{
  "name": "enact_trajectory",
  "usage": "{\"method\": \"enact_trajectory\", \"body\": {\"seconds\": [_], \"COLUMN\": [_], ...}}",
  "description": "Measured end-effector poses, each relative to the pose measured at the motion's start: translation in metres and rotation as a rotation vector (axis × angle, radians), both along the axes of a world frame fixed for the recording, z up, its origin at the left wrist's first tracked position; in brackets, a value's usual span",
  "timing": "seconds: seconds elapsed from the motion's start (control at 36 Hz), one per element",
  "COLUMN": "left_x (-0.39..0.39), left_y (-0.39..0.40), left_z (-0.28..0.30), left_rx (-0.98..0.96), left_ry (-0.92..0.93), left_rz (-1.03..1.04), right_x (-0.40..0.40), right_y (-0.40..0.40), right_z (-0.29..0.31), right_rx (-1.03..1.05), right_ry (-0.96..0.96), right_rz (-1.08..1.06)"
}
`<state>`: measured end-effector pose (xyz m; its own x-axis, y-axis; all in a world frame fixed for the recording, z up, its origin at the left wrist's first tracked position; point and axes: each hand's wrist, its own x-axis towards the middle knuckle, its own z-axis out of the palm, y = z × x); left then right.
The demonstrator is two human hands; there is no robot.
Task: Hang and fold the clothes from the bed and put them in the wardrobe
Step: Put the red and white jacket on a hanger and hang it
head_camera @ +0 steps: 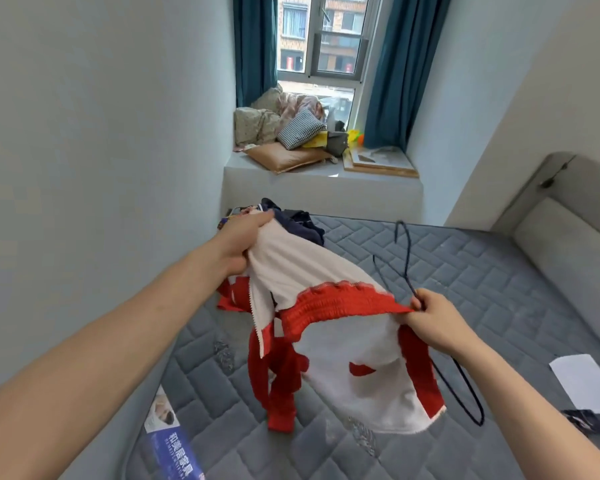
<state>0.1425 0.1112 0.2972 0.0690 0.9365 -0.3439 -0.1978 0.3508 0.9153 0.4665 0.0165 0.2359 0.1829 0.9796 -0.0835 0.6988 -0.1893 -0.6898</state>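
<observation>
The left hand (243, 242) is curled tight round one end of a red and white top (326, 306). The right hand (433, 322) pinches the top's red edge and also holds a thin dark hanger (407, 258). The top is held up above the bed (465, 271). I think this is the hanging step. Next, the hanger must slip inside the top, maybe through the neck. More dark clothes (298, 220) wait on the bed behind.

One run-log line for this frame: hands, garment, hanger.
left hand: grips red-and-white garment | right hand: pinches garment edge plus dark hanger | garment held above mattress | not yet hung
</observation>
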Motion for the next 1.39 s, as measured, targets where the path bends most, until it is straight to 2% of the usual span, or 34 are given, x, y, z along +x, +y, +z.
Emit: {"method": "enact_trajectory", "body": {"seconds": [0.11,0.14,0.19,0.31,0.5,0.61,0.75,0.81,0.89,1.0,1.06,1.14,1.31,1.39], "left_x": [0.013,0.016,0.02,0.023,0.005,-0.004,-0.009,-0.01,-0.013,-0.027,-0.035,-0.044,-0.053,-0.065], "left_y": [-0.015,-0.019,-0.027,-0.041,-0.049,-0.059,-0.076,-0.081,-0.089,-0.102,-0.11,-0.124,-0.147,-0.14], "left_z": [0.019,0.023,0.031,0.038,0.043,0.044,0.035,0.029,0.02,0.008,-0.007,-0.05,-0.164,-0.193], "left_rx": [0.192,0.245,0.35,0.492,0.636,0.701,0.736,0.728,0.72,0.651,0.541,0.384,0.242,0.13], "left_ry": [0.21,0.261,0.356,0.394,0.438,0.495,0.556,0.564,0.549,0.514,0.491,0.516,0.795,0.852], "left_rz": [-0.219,-0.276,-0.429,-0.729,-0.789,-0.846,-0.951,-0.961,-0.969,-1.052,-1.124,-1.186,-1.256,-1.226], "right_x": [0.009,0.009,0.006,-0.012,-0.054,-0.073,-0.092,-0.104,-0.123,-0.127,-0.127,-0.13,-0.135,-0.139], "right_y": [-0.012,-0.015,-0.015,-0.014,-0.011,0.001,0.001,-0.006,-0.013,-0.001,0.005,0.01,0.02,0.018], "right_z": [-0.026,-0.029,-0.035,-0.037,-0.053,-0.064,-0.078,-0.09,-0.109,-0.131,-0.119,-0.076,-0.022,-0.003], "right_rx": [-0.203,-0.222,-0.215,-0.176,-0.184,-0.413,-0.83,-0.9,-0.833,-0.733,-0.647,-0.536,-0.35,-0.295], "right_ry": [0.33,0.356,0.384,0.354,0.436,0.564,0.65,0.695,0.771,0.631,0.624,0.765,0.884,0.905], "right_rz": [-0.01,-0.009,-0.003,0.011,-0.028,-0.186,0.05,0.079,-0.039,-0.132,-0.199,-0.242,-0.206,-0.196]}}
